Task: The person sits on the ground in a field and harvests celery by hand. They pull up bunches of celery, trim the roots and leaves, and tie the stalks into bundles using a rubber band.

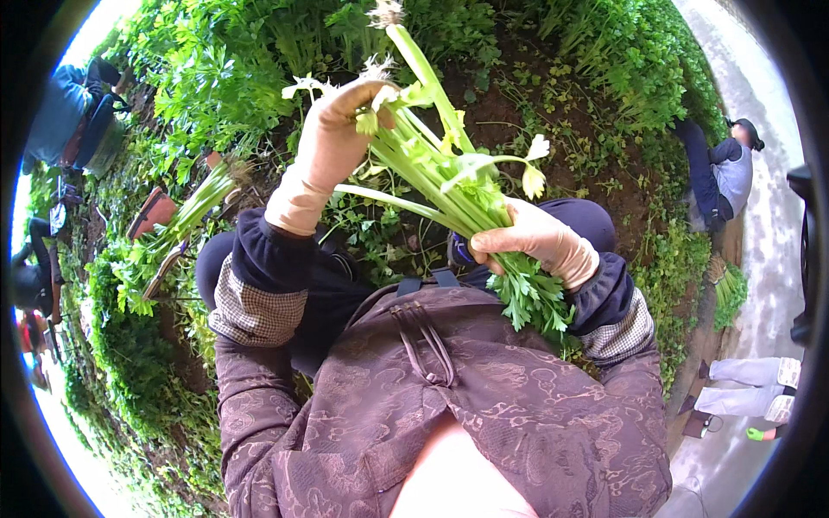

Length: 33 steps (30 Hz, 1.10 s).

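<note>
Both of my hands wear pale, soil-stained gloves. My right hand [534, 236] is closed around a bunch of leafy celery [427, 165], with green leaves hanging below the fist toward my lap. At the root end, my left hand [340, 133] has its fingers curled over the stalks and small pale leaves. Whitish roots show just above its knuckles. One thick celery stalk [424, 71] angles away from the rest, its root tip pointing up and outward. A thin stem sticks out to the left below the bunch.
Growing celery [214, 84] stands ahead, above trampled brown soil [537, 139]. Cut celery [201, 201] lies at left beside a reddish object [152, 212]. Another bundle [728, 291] rests by the concrete path [764, 213]. People are at left, and others [728, 168] at right.
</note>
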Tool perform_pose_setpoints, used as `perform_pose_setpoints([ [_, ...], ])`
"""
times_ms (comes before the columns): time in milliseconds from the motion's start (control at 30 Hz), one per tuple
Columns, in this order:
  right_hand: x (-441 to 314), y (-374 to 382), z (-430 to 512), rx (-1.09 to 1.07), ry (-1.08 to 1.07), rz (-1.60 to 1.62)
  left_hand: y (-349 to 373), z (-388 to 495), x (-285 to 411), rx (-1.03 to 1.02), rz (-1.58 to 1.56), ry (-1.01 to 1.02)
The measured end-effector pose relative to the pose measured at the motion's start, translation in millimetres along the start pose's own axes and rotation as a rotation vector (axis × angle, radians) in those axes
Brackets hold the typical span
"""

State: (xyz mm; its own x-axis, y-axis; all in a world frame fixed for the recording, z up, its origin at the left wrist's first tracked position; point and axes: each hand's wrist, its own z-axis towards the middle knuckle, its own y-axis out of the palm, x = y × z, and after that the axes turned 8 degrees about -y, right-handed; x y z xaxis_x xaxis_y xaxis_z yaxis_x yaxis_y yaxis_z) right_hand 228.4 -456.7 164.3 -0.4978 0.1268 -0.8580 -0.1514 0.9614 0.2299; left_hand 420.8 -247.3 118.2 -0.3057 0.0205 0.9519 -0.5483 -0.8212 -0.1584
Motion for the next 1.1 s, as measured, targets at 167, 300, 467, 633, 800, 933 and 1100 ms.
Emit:
perform_pose_setpoints([
  [167,4,10,-8,-0.055,-0.049,0.085,-47,21,-2,0.285,-0.431,-0.115],
  [300,4,16,-11,-0.009,-0.047,0.018,-130,45,-8,0.71,0.713,-0.434],
  [467,1,22,-8,0.027,-0.051,-0.149,-141,33,-16,0.306,0.598,-0.128],
  [633,-1,28,-5,0.022,-0.051,-0.278,-83,37,-10,-0.402,0.357,-0.361],
  [800,4,27,-6,0.044,-0.036,-0.232,-65,28,-21,-0.126,-0.071,-0.49],
  [933,8,23,-6,0.051,-0.033,-0.127,-92,27,-19,0.527,1.005,0.124],
  [1100,9,23,-3,0.066,-0.038,-0.05,-116,21,15,0.528,1.129,0.118],
])
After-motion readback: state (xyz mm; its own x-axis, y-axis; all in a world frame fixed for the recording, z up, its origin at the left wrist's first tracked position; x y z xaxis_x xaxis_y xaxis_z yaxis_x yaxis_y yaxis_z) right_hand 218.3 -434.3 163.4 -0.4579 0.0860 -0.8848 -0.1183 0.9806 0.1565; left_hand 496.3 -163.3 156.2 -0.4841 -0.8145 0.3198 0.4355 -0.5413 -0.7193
